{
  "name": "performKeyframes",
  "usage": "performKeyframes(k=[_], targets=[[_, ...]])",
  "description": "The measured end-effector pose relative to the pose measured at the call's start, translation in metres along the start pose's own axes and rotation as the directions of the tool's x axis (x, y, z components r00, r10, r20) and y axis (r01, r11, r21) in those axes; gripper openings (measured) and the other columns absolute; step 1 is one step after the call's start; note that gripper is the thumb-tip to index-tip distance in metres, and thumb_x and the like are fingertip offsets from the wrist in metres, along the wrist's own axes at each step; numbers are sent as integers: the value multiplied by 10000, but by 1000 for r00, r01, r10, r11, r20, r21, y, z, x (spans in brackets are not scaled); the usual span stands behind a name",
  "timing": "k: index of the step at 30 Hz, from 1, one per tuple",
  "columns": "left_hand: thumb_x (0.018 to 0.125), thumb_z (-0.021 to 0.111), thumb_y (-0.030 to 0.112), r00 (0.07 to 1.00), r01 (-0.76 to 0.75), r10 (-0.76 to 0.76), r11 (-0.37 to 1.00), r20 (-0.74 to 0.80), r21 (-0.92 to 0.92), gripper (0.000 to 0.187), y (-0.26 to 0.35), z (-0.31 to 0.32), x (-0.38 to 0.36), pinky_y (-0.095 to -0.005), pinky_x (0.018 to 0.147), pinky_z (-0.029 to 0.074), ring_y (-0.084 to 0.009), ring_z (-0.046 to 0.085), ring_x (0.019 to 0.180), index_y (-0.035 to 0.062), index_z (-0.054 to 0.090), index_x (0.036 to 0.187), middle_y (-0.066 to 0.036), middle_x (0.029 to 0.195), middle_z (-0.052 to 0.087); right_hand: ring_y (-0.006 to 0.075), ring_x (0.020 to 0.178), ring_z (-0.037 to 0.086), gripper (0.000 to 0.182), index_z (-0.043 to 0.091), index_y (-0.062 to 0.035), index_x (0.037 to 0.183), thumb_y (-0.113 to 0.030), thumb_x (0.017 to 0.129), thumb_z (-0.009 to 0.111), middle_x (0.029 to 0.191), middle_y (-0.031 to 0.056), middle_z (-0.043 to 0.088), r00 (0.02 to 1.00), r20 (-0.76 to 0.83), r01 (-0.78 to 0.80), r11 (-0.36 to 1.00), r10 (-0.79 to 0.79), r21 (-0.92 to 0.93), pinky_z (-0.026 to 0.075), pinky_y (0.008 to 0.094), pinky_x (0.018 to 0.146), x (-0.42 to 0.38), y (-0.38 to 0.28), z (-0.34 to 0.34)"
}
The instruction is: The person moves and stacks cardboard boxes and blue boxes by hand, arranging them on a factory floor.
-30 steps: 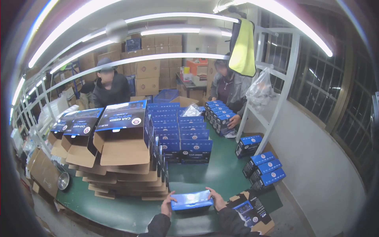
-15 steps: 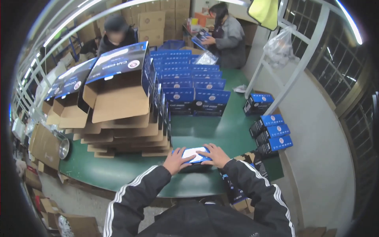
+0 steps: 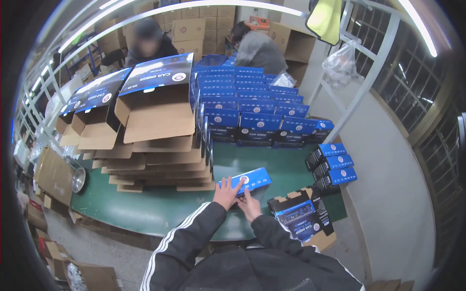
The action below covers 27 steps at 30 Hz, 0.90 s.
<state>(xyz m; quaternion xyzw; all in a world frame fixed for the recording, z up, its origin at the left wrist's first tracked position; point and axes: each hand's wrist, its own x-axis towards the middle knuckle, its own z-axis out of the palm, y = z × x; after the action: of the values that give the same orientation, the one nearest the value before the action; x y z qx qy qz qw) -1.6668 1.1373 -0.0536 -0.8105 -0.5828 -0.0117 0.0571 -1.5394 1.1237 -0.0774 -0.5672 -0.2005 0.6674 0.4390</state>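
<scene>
A blue box [image 3: 256, 178] lies at a slant on the green table, near its front edge. My left hand [image 3: 226, 193] rests on the left end of this box, fingers spread over its top. My right hand [image 3: 249, 205] is at the near side of the box, close to my left hand, its fingers partly bent against the lower edge; what they grip is too small to tell. Right of my hands lies a flattened black and blue carton [image 3: 303, 220] with brown flaps.
Open cartons [image 3: 155, 111] are stacked high at the left. Rows of blue boxes [image 3: 259, 122] stand at the back. Three blue boxes [image 3: 335, 162] sit at the right edge. A metal bowl [image 3: 78, 180] is at the left. Two people [image 3: 262, 51] are behind the table.
The box under my hands has turned to a slant, and my right hand has moved to its near side. More blue boxes show at the back right. The person at the back right is bent over.
</scene>
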Motion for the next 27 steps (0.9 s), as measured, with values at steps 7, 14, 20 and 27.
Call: performKeyframes(k=[7, 14, 20, 27], targets=[[830, 502, 366, 979, 90, -79, 995, -186, 51, 594, 33, 36, -6, -526, 750, 432, -423, 485, 1094, 314, 315, 1391, -227, 1250, 477, 92, 534, 522, 404, 522, -135, 725, -509, 809, 649, 595, -1, 499, 981, -190, 62, 994, -44, 87, 471, 234, 500, 3, -14, -5], [862, 561, 423, 987, 133, -132, 991, -89, 1, 691, 21, 15, 11, -532, 812, 423, -418, 417, 1156, 284, 211, 1441, -247, 1322, 389, 130, 430, 527, 431, 545, -52, 718, -458, 807, 659, 524, 81, 529, 951, -213, 228, 974, -222, 3, 488, 254, 424, 36, -16, 11], [781, 664, 456, 987, 133, -128, 990, 96, -46, 886, 22, -1, 5, -509, 863, 399, -401, 355, 1220, 291, 122, 1462, -238, 1376, 315, 143, 511, 469, 390, 433, -82, 688, -362, 946, 520, 560, 53, 425, 925, -47, 381, 914, -378, 138, 432, 279, 514, 41, 9, -9], [773, 648, 338, 963, 267, -270, 959, 19, 97, 850, 17, 23, 9, -539, 780, 418, -413, 390, 1166, 270, 150, 1459, -258, 1346, 328, 243, 780, 588, 138, 478, -120, 890, -237, 816, 474, 848, 84, 593, 899, -12, 393, 819, -437, -419, 453, 358, 735, 35, -7, 6]])
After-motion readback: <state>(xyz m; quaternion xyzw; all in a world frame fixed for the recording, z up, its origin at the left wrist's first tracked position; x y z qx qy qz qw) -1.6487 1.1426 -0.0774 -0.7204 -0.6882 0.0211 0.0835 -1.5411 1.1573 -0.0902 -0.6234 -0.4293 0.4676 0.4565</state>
